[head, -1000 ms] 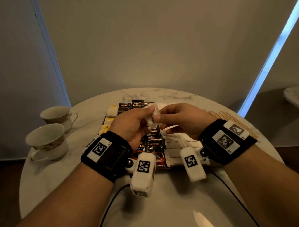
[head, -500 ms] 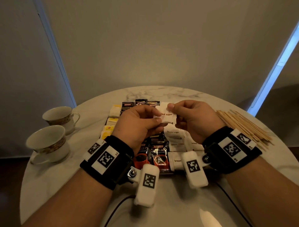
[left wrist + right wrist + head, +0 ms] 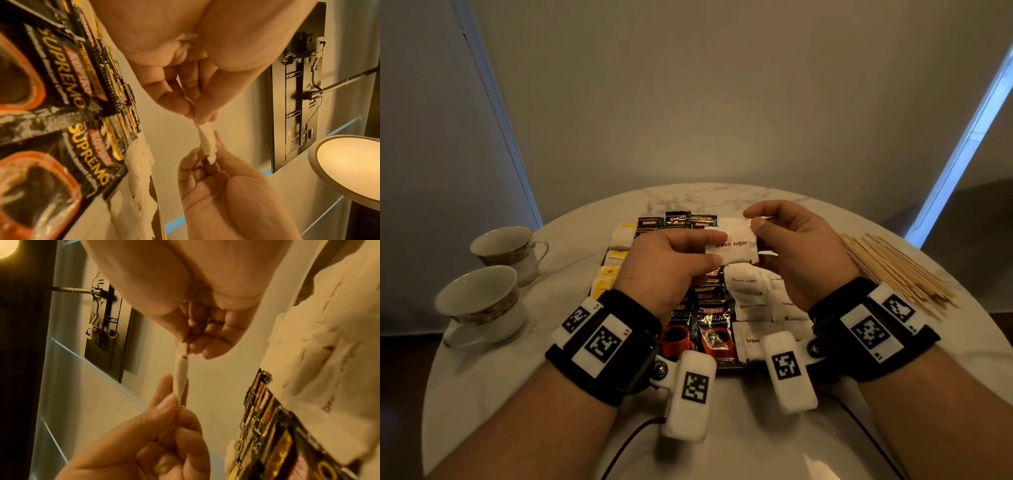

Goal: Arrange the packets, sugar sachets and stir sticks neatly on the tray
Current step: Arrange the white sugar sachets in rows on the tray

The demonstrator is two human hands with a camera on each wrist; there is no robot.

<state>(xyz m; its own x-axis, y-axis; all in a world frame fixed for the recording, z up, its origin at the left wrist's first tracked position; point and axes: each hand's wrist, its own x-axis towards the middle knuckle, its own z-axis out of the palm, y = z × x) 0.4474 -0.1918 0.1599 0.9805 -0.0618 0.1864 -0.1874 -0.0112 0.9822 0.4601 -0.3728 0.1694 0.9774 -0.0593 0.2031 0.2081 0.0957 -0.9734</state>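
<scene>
Showing only in head view: round desk [image 3: 722,428], two cups [image 3: 479,301], stir sticks [image 3: 893,270] loose right of tray. Pinching brown sugar sachet [image 3: 732,245] above tray: left hand [image 3: 671,263], right hand [image 3: 791,246]. Seen edge-on in wrist views.

White sugar sachet [image 3: 732,245], black-and-red coffee packets [image 3: 714,329], marbled table [image 3: 722,198].

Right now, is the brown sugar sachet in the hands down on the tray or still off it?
Off it: the left hand and right hand pinch the brown sugar sachet in the air above the tray.
</scene>
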